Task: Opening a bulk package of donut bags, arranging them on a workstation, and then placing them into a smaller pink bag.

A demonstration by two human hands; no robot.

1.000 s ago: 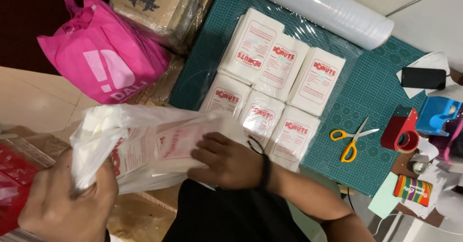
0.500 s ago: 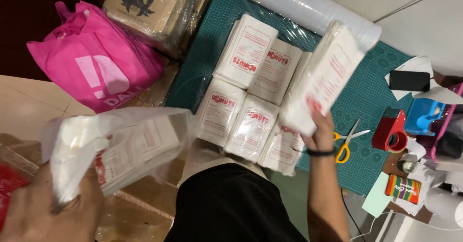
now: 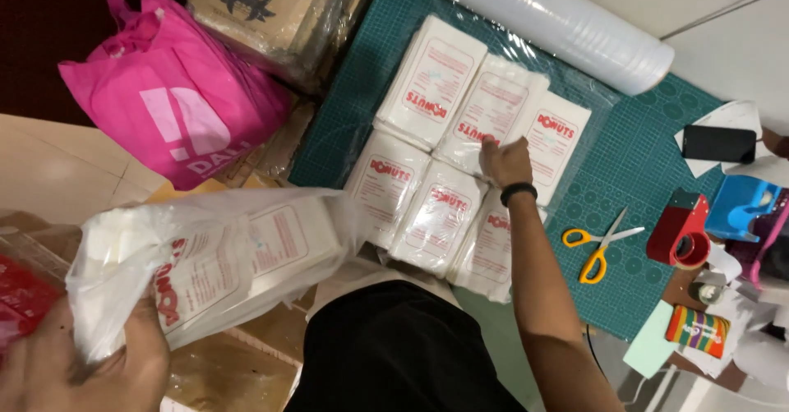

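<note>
My left hand (image 3: pixel 90 363) grips the end of a clear plastic bag (image 3: pixel 205 256) stuffed with flat white packs printed in red, held low at the left. My right hand (image 3: pixel 503 161), with a black band on the wrist, rests fingers-down on a white pack (image 3: pixel 493 116) in the upper row of several white packs (image 3: pixel 411 198) laid in two rows on the green cutting mat (image 3: pixel 633 165). The palm is hidden, and I see nothing held in that hand.
A roll of clear stretch film (image 3: pixel 551 22) lies at the mat's far edge. Yellow-handled scissors (image 3: pixel 600 243), a red tape dispenser (image 3: pixel 682 231) and a black phone (image 3: pixel 719 142) sit to the right. A pink bag (image 3: pixel 173 124) and a cardboard box (image 3: pixel 271 1) stand left.
My right hand went from beside the bag, lifted a stack of white packs above the mat, and has now laid it down on the upper row. The left hand keeps hold of the bag.
</note>
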